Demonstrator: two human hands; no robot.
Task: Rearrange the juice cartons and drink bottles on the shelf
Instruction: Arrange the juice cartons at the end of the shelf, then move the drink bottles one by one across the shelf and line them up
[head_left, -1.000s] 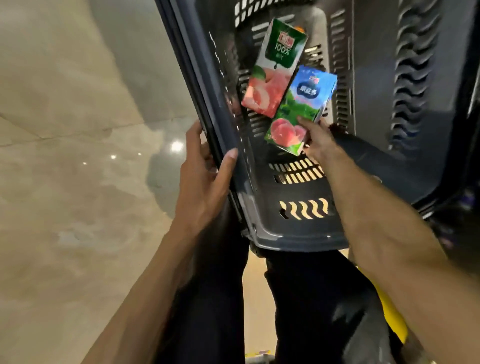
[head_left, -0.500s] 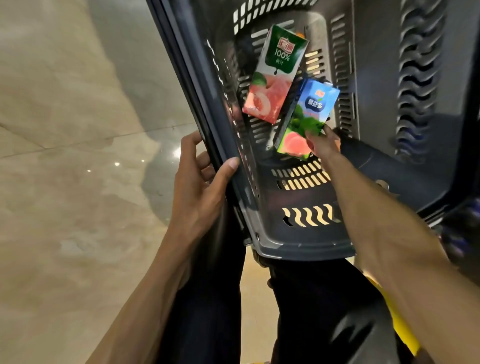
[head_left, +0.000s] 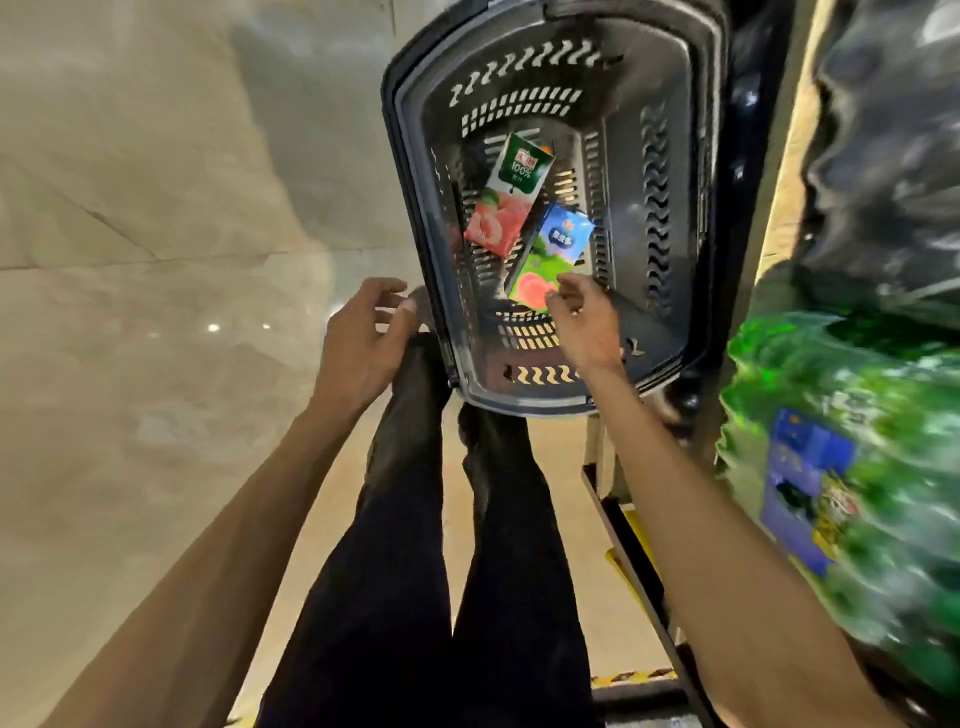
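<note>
While the dark shopping basket (head_left: 691, 208) is sitting on the floor, the right hand (head_left: 587, 327) is reaching over the basket's near rim, its grip pinching the near end of the blue juice carton (head_left: 558, 249), which is lying inside the basket just beside the green-topped peach juice carton (head_left: 506, 197). The left hand (head_left: 363, 338) is hovering just outside the basket's left rim, grip released.

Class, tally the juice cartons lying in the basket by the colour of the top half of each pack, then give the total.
green-topped carton: 1
blue-topped carton: 1
Total: 2, both inside the basket
</note>
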